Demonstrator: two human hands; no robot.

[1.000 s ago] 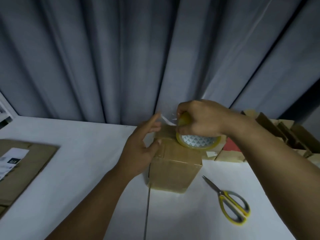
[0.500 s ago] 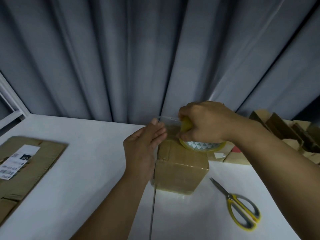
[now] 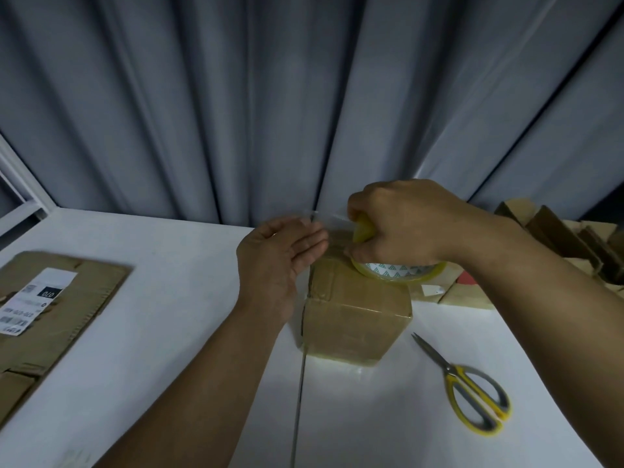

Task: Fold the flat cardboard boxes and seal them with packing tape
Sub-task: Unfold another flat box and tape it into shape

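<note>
A small folded cardboard box (image 3: 354, 319) stands on the white table (image 3: 169, 298) near its middle. On the box top rests a roll of clear packing tape (image 3: 395, 271) with a triangle-patterned core. My right hand (image 3: 401, 228) grips the roll from above. A strip of clear tape (image 3: 332, 219) stretches left from the roll to my left hand (image 3: 280, 258). The left hand pinches the strip's free end above the box's far left corner, its fingers nearly straight and close together.
Yellow-handled scissors (image 3: 472, 396) lie shut to the right of the box. A flat cardboard piece with a white label (image 3: 44, 305) lies at the left edge. Several folded cardboard boxes (image 3: 553, 244) are heaped at the back right. A grey curtain (image 3: 270, 113) hangs behind the table.
My left hand has lifted from the box's side and taken the tape end. The strip now runs out further to the left from the roll.
</note>
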